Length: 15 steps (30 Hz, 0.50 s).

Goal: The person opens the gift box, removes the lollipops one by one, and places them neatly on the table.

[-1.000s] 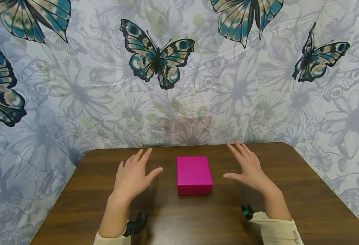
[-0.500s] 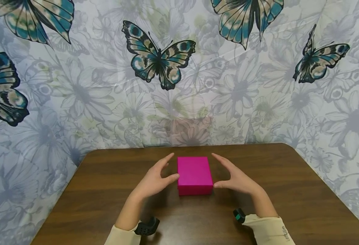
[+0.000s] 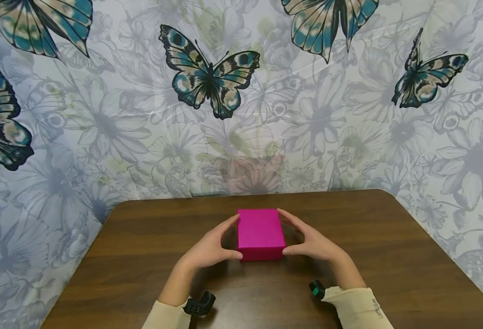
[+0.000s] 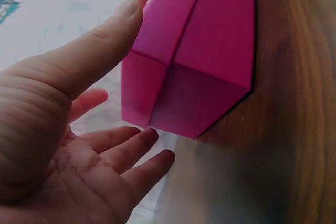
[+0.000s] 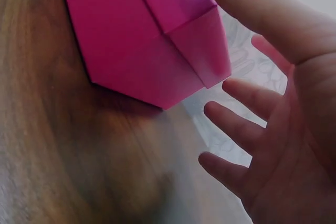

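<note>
A magenta lidded box (image 3: 261, 230) stands upright on the brown wooden table, its lid on. My left hand (image 3: 208, 249) holds it from the left, thumb at the near left corner and index fingertip at the far left corner. On the other side, my right hand (image 3: 317, 244) has its thumb at the near right corner and its index fingertip at the far right corner. Both wrist views show the lid seam across the box (image 4: 210, 30), with the thumbs up at the lid and the remaining fingers (image 5: 236, 121) spread beside its far edge.
The wooden table (image 3: 142, 237) ends at a far edge against a wall cloth (image 3: 319, 123) printed with flowers and butterflies. Dark bands (image 3: 199, 303) sit at the wrists, by the pale sleeves (image 3: 358, 306).
Both hands have moved inward from either side to the box, and their thumbs and index fingers now span its sides. The box has stayed in place.
</note>
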Motion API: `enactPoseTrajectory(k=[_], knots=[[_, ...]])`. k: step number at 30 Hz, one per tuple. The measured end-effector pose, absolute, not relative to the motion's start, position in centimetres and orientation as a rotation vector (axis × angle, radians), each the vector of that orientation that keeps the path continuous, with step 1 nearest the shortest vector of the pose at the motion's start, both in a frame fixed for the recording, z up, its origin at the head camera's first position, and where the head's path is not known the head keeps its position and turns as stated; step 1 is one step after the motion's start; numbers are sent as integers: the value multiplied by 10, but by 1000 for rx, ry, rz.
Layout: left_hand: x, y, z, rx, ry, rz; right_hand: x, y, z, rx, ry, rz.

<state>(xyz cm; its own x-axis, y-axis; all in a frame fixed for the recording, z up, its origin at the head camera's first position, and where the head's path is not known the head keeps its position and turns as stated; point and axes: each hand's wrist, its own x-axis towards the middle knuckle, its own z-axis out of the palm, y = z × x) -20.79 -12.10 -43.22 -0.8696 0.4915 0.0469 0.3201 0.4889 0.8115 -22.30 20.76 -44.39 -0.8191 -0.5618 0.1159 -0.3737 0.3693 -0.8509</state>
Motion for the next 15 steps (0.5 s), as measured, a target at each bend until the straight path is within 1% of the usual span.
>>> enactPoseTrajectory(k=[15], knots=[[-210,-111,-447,737,2545,1363,-226,209,-453,-816,2460,-1383]])
